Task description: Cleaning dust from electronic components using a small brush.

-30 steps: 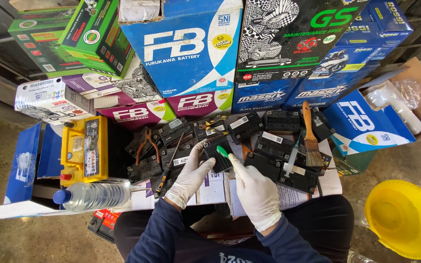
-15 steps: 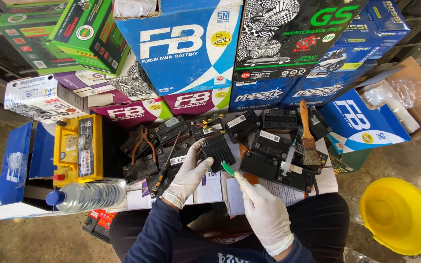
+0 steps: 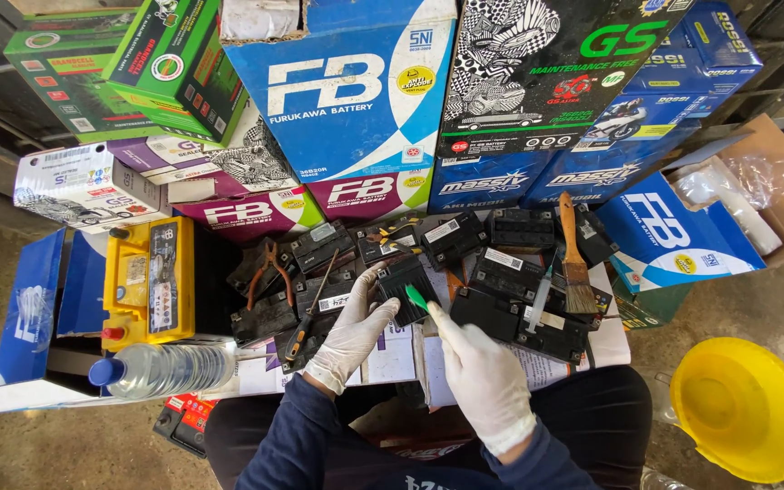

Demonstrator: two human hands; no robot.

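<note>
The gloved left hand [image 3: 353, 334] is gripping a small black battery [image 3: 405, 286] by its near edge, tilting it up over the other black batteries [image 3: 510, 304]. The gloved right hand [image 3: 481, 370] is pinching a green tool [image 3: 416, 298], its tip touching the battery's right side. A paintbrush [image 3: 573, 259] is lying well to the right, pliers [image 3: 269, 268] to the left.

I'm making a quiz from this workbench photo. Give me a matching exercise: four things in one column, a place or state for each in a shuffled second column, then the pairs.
1. small black battery
2. paintbrush
3. water bottle
4. yellow funnel

A. lying on its side, blue cap left
B. on the floor at far right
C. gripped by the left hand
D. resting across black batteries, bristles toward the person

Pairs: 1-C, 2-D, 3-A, 4-B
</note>
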